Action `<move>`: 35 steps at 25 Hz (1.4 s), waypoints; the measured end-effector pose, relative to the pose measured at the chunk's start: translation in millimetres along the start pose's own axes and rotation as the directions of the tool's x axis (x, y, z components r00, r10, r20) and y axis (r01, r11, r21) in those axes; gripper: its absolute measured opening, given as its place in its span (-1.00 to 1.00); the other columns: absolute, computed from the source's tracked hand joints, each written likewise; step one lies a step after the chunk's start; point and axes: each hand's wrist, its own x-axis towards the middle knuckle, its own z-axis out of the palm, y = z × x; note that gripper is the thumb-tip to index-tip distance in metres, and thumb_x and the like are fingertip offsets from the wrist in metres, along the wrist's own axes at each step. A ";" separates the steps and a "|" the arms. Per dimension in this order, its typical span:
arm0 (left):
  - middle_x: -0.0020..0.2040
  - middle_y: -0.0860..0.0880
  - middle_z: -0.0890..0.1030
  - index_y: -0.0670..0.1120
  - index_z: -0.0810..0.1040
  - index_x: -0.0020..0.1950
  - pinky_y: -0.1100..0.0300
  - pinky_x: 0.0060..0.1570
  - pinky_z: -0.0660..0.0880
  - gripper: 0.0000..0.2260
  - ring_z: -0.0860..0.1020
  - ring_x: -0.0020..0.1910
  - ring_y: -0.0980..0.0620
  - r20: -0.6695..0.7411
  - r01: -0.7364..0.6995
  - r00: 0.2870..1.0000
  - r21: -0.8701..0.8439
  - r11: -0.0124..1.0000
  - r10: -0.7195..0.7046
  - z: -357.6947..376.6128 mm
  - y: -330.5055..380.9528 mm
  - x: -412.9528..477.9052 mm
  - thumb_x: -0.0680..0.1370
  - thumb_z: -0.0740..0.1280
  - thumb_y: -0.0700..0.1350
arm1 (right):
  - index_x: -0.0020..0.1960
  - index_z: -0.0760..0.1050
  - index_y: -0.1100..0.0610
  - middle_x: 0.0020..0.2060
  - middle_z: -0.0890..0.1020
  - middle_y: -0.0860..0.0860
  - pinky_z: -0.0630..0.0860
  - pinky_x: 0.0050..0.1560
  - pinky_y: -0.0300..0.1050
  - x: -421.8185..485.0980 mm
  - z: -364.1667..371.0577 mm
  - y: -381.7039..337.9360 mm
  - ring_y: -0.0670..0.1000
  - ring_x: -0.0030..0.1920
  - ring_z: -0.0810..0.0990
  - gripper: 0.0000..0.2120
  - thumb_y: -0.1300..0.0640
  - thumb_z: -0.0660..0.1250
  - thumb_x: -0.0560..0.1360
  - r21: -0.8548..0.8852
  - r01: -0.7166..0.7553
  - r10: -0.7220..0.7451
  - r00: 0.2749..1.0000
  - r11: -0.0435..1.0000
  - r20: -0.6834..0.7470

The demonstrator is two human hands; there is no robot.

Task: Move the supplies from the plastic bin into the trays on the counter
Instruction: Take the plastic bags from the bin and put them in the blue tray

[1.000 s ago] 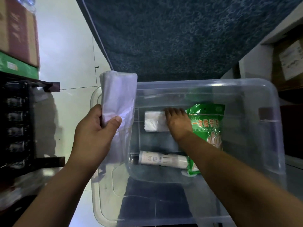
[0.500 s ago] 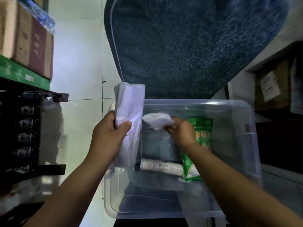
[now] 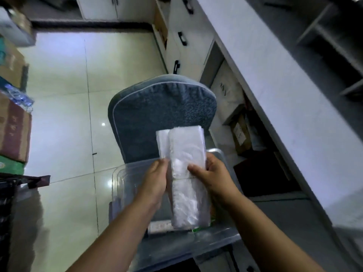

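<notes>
Both hands hold white plastic bag packs above the clear plastic bin (image 3: 125, 185). My left hand (image 3: 155, 179) grips the rear pack (image 3: 162, 144) at its lower left. My right hand (image 3: 214, 175) grips the front pack (image 3: 186, 173), a long bundle tied with a thin band, pressed against the rear one. Inside the bin, below the packs, lies a white tube-like pack (image 3: 160, 226), and a green packet's edge (image 3: 198, 229) peeks out. The rest of the bin's contents are hidden behind the packs and my arms.
The bin rests on a blue cushioned chair (image 3: 163, 112). A long white counter (image 3: 275, 91) runs along the right, with grey trays (image 3: 334, 42) on top and boxes (image 3: 240, 134) beneath. Cartons (image 3: 14, 126) are stacked at the left. Glossy tiled floor (image 3: 64, 107) lies between.
My right hand lifted the small white pack out of the bin and brought it against the pack in my left hand. My view tilted up, showing the chair, floor and counter.
</notes>
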 end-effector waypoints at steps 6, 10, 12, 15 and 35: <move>-0.12 -0.17 0.71 -0.10 0.57 0.07 0.01 -0.25 0.61 -0.76 0.69 -0.16 -0.15 0.295 0.083 0.954 -0.053 0.995 -0.064 71.1 1.0 -36.0 0.45 0.39 -0.04 | 0.08 0.40 -0.17 -0.06 0.57 -0.17 0.46 -0.10 -0.47 -60.0 -48.7 -29.1 -0.31 -0.07 0.56 -0.73 0.17 0.31 0.51 -0.315 0.121 -0.200 0.952 0.941 -0.232; -0.16 -0.20 0.71 -0.12 0.59 0.03 -0.13 -0.17 0.62 -0.78 0.68 -0.19 -0.21 0.386 0.105 0.916 0.040 0.994 -0.112 120.1 -10.5 -62.5 0.40 0.41 -0.15 | 0.32 0.34 0.05 0.17 0.42 -0.06 0.38 0.22 -0.35 -112.7 -93.3 -22.1 -0.25 0.14 0.41 -0.66 0.16 0.21 0.56 -0.443 -0.016 -0.173 0.908 0.896 -0.383; -0.16 -0.24 0.70 -0.14 0.57 0.04 -0.18 -0.17 0.61 -0.75 0.67 -0.19 -0.25 0.421 0.108 0.898 0.070 0.992 -0.128 145.7 -18.5 -79.0 0.39 0.40 -0.13 | 0.39 0.26 0.06 0.24 0.43 -0.02 0.48 0.22 -0.13 -144.1 -110.4 -20.1 -0.11 0.18 0.46 -0.58 0.12 0.23 0.56 -0.260 -0.124 -0.006 0.893 0.958 -0.449; -0.19 -0.24 0.69 -0.13 0.57 0.01 -0.10 -0.25 0.61 -0.80 0.67 -0.21 -0.26 0.515 0.075 0.849 0.101 0.992 -0.116 193.2 -35.9 -118.9 0.42 0.40 -0.12 | 0.29 0.29 -0.09 0.13 0.53 -0.06 0.58 0.08 -0.14 -196.2 -131.1 -21.1 -0.11 0.07 0.57 -0.57 0.08 0.35 0.49 0.035 -0.125 0.125 0.851 0.992 -0.510; -0.30 -0.07 0.63 -0.15 0.53 -0.11 0.19 -0.30 0.55 -0.88 0.60 -0.33 0.03 0.891 -0.261 0.449 0.210 0.942 -0.074 526.6 -206.9 -385.8 0.55 0.24 -0.15 | -0.01 0.49 0.06 -0.17 0.63 -0.04 0.53 -0.10 -0.09 -567.1 -414.1 69.0 -0.01 -0.14 0.61 -0.69 0.22 0.46 0.29 0.056 -0.283 0.194 0.487 0.957 -0.851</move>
